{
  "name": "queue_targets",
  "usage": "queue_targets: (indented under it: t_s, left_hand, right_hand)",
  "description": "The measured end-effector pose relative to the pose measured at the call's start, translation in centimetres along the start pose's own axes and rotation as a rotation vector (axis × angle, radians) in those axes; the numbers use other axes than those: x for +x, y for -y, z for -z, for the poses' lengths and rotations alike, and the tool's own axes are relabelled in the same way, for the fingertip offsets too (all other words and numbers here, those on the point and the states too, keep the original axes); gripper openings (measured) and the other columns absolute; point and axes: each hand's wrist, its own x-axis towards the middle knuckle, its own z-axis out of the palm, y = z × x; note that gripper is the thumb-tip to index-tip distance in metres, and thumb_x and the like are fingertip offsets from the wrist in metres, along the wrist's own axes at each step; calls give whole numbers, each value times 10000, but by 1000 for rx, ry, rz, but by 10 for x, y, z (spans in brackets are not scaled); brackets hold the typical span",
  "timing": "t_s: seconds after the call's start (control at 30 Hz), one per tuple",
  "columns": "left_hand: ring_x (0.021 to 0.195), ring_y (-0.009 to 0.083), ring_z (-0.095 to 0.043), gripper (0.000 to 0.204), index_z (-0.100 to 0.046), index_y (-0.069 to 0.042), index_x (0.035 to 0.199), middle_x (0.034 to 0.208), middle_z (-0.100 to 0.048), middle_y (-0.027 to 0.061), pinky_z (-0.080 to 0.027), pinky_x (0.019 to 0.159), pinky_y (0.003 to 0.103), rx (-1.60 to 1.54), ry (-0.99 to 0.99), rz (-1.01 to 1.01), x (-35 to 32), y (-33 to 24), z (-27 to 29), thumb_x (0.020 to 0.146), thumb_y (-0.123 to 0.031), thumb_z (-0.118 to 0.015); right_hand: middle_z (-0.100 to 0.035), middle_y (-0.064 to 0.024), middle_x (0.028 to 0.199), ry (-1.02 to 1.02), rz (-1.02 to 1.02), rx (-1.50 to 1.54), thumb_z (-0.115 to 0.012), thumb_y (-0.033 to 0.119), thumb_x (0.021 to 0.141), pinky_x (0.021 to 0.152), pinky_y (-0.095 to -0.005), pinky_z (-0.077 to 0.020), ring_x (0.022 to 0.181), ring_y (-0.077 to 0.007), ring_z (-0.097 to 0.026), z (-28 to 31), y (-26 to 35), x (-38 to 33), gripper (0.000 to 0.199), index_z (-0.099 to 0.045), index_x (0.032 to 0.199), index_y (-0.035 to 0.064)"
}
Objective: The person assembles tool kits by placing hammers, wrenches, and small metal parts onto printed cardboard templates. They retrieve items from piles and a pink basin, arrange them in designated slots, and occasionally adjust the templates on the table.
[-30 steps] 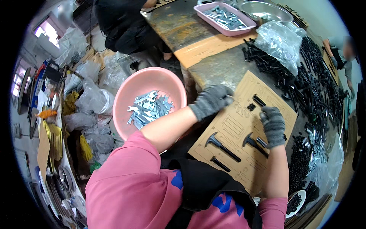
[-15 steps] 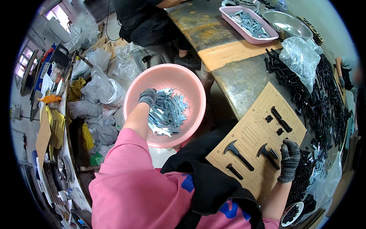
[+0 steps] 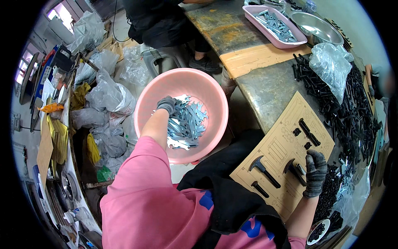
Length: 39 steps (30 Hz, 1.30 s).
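Note:
My left hand (image 3: 167,105), in a dark grey knitted glove, reaches into a pink basin (image 3: 222,120). It touches a heap of silvery open-ended wrenches (image 3: 187,124); its fingertips are hidden, so its grip does not show. At the right edge of a tan printed board (image 3: 265,149) is my gloved right hand (image 3: 316,173), fingers loosely bent and apart, with nothing visible in them. Beside it lie a black T-shaped tool (image 3: 293,171) and a short cylindrical piece with a bright glint (image 3: 301,169). Another T-shaped tool (image 3: 264,171), a black bolt (image 3: 260,189) and a longer black rod (image 3: 309,132) rest on the board.
Heaps of black bolts (image 3: 346,120) cover the worktable's right side, under a clear plastic bag (image 3: 329,66). Farther back stand a pink tray (image 3: 251,15) of metal parts and a steel bowl (image 3: 340,40). A seated person (image 3: 159,25) is ahead; plastic bags (image 3: 108,97) crowd the left.
My left hand has shifted slightly right and down within the basin. The whole view has moved a little. My right hand stays by the board's edge, and the short piece beside it now looks brighter.

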Motion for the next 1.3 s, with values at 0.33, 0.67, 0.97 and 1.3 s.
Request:
queue_targets:
  t_s: [0.33, 0.67, 0.97, 1.3]
  left_hand:
    - [697, 204, -587, 216, -611, -107, 862, 768, -611, 80, -478, 651, 327, -448, 188, 33, 46, -5, -32, 717, -266, -613]
    - [664, 105, -524, 107, -551, -57, 823, 733, -561, 0, -463, 617, 255, -1441, -308, -361, -34, -10, 66, 741, -65, -618]
    - [693, 125, -505, 187, -506, -50, 803, 772, -521, 30, -436, 635, 253, -1721, 163, -957, -176, -194, 144, 729, -150, -645]
    - [1010, 168, -481, 261, -530, -10, 1061, 1071, -526, 97, -375, 890, 304, -958, 98, -1417, -221, -273, 118, 847, -159, -523]
  right_hand:
    - [-544, -5, 749, -9, 42, -27, -556, 8, 774, 554, -199, -391, 608, -69, -473, 3, 3, 0, 106, -601, 868, 31]
    - [-573, -36, 795, 41, 136, 101, -562, 55, 780, 636, -254, -449, 683, -134, -546, -15, 24, 8, 125, -596, 899, 36]
    - [-381, -154, 1163, 265, -480, 1341, -494, 339, 860, 897, -382, -420, 1081, -284, -424, -97, 89, 1, 566, -255, 1286, 54]
    - [-540, -87, 1006, 465, -391, 945, -453, 273, 883, 685, -294, -503, 820, -186, -584, -41, 59, -23, 361, -435, 1138, 18]
